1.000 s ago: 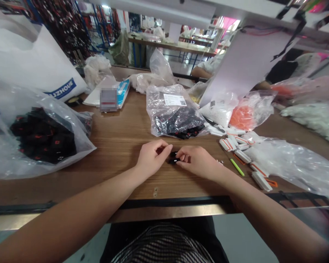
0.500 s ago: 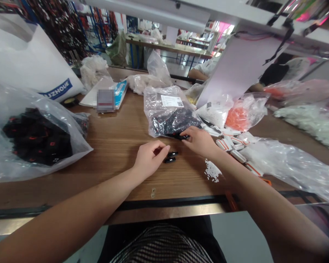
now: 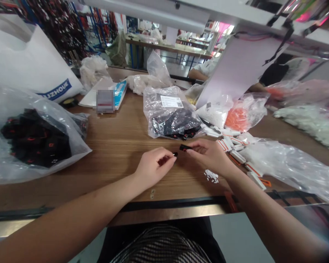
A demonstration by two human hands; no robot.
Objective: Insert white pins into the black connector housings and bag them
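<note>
My left hand (image 3: 157, 165) is closed in a pinch on a small black plastic piece (image 3: 176, 154), of which only the end shows past the fingertips. Facing it, my right hand (image 3: 208, 152) grips a black plastic part (image 3: 185, 148) with a bit of red on it, between thumb and fingers. The two parts are close but apart, just above the brown table (image 3: 115, 146). Behind them lies a clear bag of black parts (image 3: 175, 120) with a white label. Below my right hand is a small pile of white pieces (image 3: 211, 176).
A large clear bag of black parts (image 3: 38, 142) stands at the left. White-and-orange plastic parts (image 3: 237, 156) lie at the right beside a clear plastic bag (image 3: 285, 157). Bags of white pieces (image 3: 218, 111) and orange pieces (image 3: 237, 118) sit farther back. A person's arm (image 3: 196, 74) shows beyond.
My right hand has come back from the bag's front edge with a black part in it. My left hand has taken up a small black piece from the table.
</note>
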